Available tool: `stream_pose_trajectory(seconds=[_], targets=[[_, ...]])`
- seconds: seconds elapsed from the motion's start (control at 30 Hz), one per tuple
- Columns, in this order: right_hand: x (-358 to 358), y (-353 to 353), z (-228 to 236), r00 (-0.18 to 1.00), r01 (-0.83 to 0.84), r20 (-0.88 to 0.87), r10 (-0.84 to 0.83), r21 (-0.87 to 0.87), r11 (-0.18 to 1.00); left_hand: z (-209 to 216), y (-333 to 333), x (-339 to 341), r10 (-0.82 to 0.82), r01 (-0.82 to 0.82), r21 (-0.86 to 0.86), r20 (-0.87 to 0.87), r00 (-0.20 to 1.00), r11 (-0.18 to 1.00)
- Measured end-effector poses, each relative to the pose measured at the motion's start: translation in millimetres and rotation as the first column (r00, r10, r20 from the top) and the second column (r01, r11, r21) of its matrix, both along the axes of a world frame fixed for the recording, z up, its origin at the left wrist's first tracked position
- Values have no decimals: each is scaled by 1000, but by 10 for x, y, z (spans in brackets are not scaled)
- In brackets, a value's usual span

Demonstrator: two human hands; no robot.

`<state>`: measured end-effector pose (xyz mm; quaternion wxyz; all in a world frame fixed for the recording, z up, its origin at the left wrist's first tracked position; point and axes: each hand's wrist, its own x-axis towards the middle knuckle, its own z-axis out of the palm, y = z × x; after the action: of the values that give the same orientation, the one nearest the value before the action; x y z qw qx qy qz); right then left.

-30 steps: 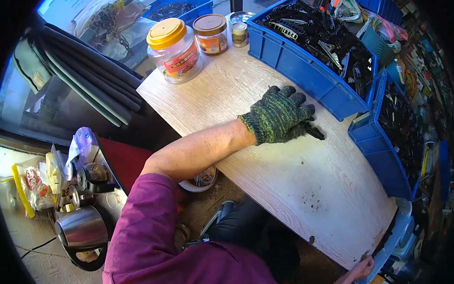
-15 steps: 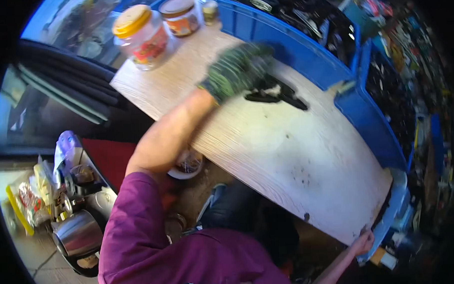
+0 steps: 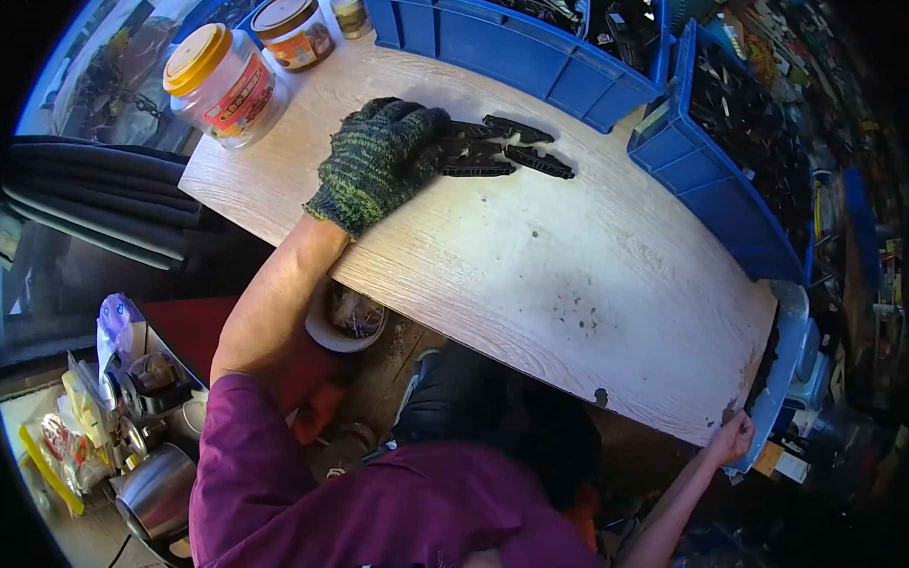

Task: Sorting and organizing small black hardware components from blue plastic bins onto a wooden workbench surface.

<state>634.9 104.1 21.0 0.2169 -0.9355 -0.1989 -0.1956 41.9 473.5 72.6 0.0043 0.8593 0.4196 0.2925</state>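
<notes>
Head view. Worktop (image 3: 493,253), pale wood-grain, runs slantwise from upper left to lower right. Left hand (image 3: 380,156), in a dark green-and-black knitted glove, is over the worktop's upper left half, back of the glove uppermost. Its fingers are bent toward several black plastic parts (image 3: 538,162); these lie on the worktop just right of the glove, in a loose cluster, some partly under the fingers. Fingertips hidden: cannot tell whether this hand pinches a part or only rests against it.

Right hand (image 3: 730,441), bare, at the lower right corner of the worktop, fingers curled; cannot tell whether it grips the edge. A light blue plastic container (image 3: 786,383) sits just beside it, along the worktop's right end.

Far side: long blue crate (image 3: 516,43) filled with dark pieces; second blue crate (image 3: 709,180), angled, to its right, similarly filled. Upper left corner: clear jar with yellow lid (image 3: 230,94), near it a brown-lidded jar (image 3: 294,31), then a small cylindrical container (image 3: 350,13).

Worktop surface: scattered dark specks (image 3: 579,312) right of centre; dark chip (image 3: 602,397) at the near edge. Below the near edge: white bowl (image 3: 324,339) holding debris. Lower left: metal kettle (image 3: 159,487).
</notes>
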Motion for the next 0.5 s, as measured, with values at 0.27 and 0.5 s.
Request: stream_pose_trajectory(seconds=[0.27,0.5], targets=[[29,-26,-12,1000,-16,-13,17,38,999,-36,16,33,-15,15,-8,59,998,1000],[-13,-39,-24,998,-50,-30,52,64,997,429,97,225,-49,8,169,243,969,986]])
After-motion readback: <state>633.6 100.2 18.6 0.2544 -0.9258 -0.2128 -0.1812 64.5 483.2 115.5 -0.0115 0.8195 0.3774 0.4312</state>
